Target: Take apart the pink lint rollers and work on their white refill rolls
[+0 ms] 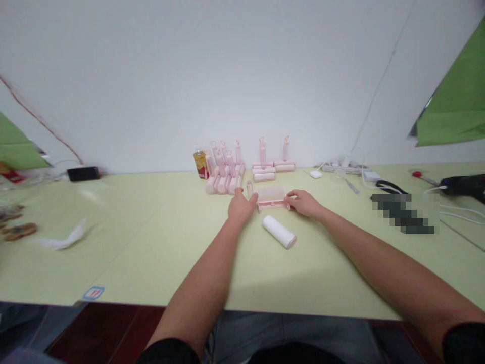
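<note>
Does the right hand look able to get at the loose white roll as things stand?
Probably yes: the white roll lies close to the right hand, nothing between, though its fingers are at the pink holder.

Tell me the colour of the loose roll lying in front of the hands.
White, seen in the head view.

- Two hands (241, 206) (304, 203)
- One loose white roll (279, 231)
- One open pink case (271, 204)
- Three pink rollers (264, 175) at right rear; left cluster (223, 183) uncountable
- One bottle (201, 164)
- Two green cloths (452, 108) (17, 144)
</note>
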